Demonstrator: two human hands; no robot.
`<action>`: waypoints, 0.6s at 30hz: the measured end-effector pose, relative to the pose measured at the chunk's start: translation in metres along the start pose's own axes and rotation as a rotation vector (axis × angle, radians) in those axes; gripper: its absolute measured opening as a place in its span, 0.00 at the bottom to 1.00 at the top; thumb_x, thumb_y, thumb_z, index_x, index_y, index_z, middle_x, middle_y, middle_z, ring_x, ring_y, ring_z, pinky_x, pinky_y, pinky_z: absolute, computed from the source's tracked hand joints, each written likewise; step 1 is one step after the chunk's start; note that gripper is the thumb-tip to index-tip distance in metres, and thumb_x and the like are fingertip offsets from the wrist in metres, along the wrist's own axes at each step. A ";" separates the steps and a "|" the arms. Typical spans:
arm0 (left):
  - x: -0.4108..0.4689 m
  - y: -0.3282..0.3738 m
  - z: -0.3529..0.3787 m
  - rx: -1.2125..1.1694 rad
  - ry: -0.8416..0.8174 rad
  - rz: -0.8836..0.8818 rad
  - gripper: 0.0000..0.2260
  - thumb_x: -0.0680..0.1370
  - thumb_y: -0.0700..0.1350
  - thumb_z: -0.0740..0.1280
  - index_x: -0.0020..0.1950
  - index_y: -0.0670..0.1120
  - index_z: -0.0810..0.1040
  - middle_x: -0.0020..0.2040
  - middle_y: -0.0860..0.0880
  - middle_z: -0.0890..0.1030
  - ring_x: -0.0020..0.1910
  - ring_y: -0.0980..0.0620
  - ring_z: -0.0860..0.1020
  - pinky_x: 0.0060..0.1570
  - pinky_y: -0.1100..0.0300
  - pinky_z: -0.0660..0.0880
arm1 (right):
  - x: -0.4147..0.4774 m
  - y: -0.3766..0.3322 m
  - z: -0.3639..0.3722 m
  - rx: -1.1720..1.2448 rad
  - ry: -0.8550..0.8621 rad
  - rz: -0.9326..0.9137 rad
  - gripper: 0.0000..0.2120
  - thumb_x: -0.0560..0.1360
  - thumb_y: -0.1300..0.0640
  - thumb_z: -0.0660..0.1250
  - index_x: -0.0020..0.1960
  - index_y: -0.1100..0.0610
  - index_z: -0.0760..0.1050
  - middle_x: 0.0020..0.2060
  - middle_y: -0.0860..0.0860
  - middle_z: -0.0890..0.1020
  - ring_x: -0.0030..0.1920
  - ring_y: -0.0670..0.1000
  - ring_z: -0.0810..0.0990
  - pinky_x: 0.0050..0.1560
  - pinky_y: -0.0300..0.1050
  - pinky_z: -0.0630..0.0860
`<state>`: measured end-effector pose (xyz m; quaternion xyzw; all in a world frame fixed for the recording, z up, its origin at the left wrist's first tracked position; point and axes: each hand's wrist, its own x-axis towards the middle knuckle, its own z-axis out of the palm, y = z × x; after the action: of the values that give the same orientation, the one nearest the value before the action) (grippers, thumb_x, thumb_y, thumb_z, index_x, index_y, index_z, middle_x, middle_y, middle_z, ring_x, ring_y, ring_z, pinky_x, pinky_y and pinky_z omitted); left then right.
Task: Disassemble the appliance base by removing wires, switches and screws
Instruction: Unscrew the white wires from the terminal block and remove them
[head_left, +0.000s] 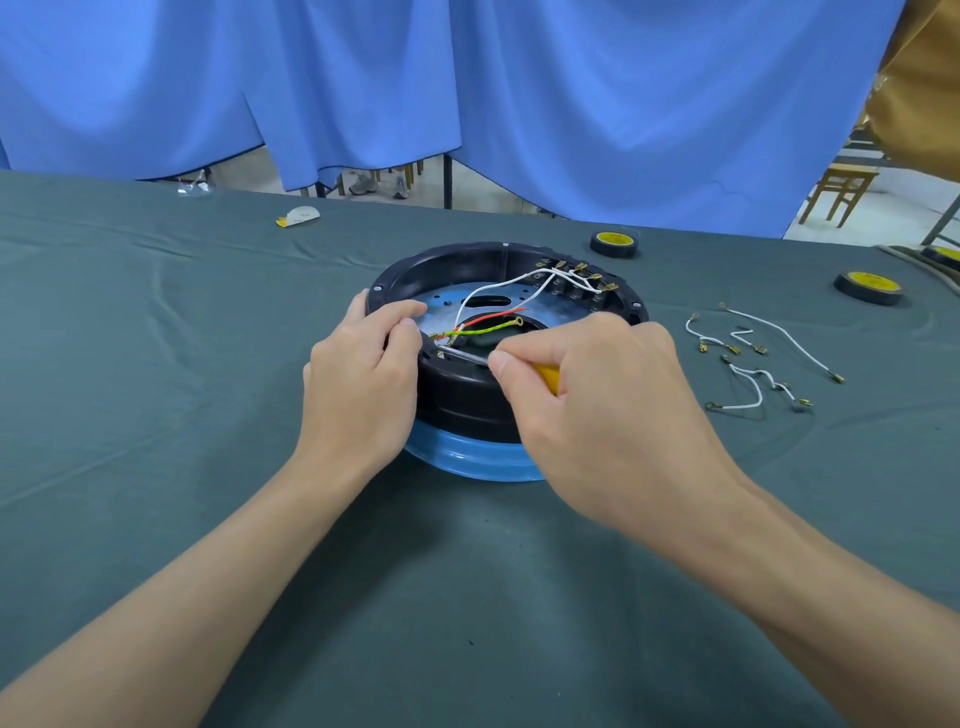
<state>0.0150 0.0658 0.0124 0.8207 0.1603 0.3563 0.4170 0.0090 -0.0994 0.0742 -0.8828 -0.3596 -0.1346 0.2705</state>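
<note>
The round appliance base (457, 402) sat in the middle of the surface (156, 374), which had a dark green cloth over it. The base was black on top, with a blue ring (467, 460) at the bottom. It was open, so the inside showed.

The left hand (363, 384) held the near left rim of the base. Its fingers were curled over the edge, and the tips were inside the rim.

The right hand (597, 410) was wrapped around a screwdriver (548, 375) with a yellow handle. The thin metal part of the screwdriver pointed left, over the near rim, to the spot just by the left fingertips. I could not see the very tip.

Inside the base, a red wire (491, 316) and a green and yellow wire (483, 327) ran from that same spot toward the middle. A white wire (493, 287) looped up to a row of small metal clips (574, 278) on the far right side of the rim.

To the right of the base, some loose white wires (753, 366) lay on the cloth, apart from the base. Two rolls of black tape (614, 243) sat farther back on the right. A small white and yellow scrap (298, 214) lay far back on the left. A big blue curtain (519, 104) hung behind the surface.
</note>
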 end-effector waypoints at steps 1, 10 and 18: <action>0.000 0.000 0.000 0.000 -0.002 -0.002 0.20 0.74 0.49 0.53 0.55 0.52 0.82 0.53 0.57 0.79 0.47 0.56 0.73 0.52 0.55 0.68 | 0.000 -0.001 0.000 -0.008 0.005 -0.007 0.24 0.79 0.57 0.60 0.27 0.54 0.55 0.20 0.51 0.56 0.26 0.56 0.56 0.41 0.50 0.64; 0.000 0.000 0.000 0.008 -0.003 -0.002 0.21 0.74 0.49 0.53 0.56 0.52 0.82 0.51 0.59 0.77 0.45 0.57 0.71 0.49 0.57 0.65 | 0.001 -0.003 0.002 -0.117 -0.057 -0.030 0.20 0.80 0.57 0.58 0.29 0.54 0.61 0.25 0.49 0.63 0.28 0.53 0.61 0.32 0.43 0.60; -0.001 -0.001 -0.001 0.009 -0.013 -0.003 0.21 0.74 0.49 0.52 0.56 0.51 0.82 0.54 0.57 0.78 0.47 0.57 0.72 0.51 0.56 0.66 | 0.006 -0.004 -0.001 -0.140 -0.084 -0.016 0.18 0.80 0.56 0.58 0.32 0.56 0.64 0.28 0.51 0.65 0.31 0.55 0.64 0.33 0.45 0.62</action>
<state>0.0134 0.0659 0.0117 0.8246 0.1604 0.3499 0.4147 0.0099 -0.0944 0.0794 -0.9016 -0.3674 -0.1243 0.1915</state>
